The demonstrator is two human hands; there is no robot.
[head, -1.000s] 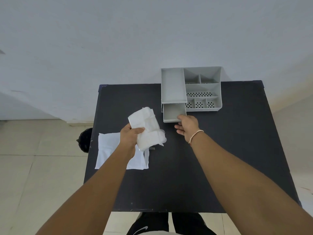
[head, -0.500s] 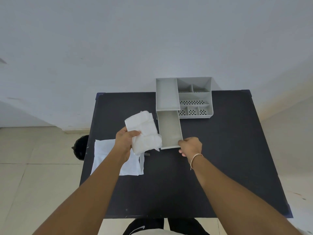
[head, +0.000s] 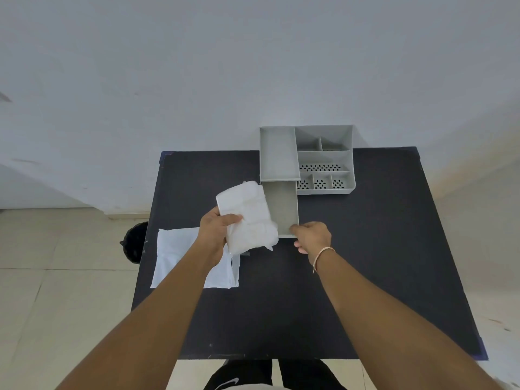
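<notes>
A grey plastic organiser (head: 325, 157) with several compartments stands at the far edge of the black table (head: 365, 263). Its long drawer (head: 282, 206) is pulled far out towards me and looks bare inside. My right hand (head: 312, 237) grips the drawer's front edge. My left hand (head: 216, 232) holds a folded white cloth (head: 247, 218) just left of the drawer, above the table.
A second white cloth (head: 180, 257) lies flat near the table's left edge, partly under my left arm. A dark round object (head: 133, 244) sits on the tiled floor left of the table. A pale wall rises behind the organiser.
My right hand pulled the drawer from nearly closed to far out towards me. The left hand with the folded cloth stayed beside it.
</notes>
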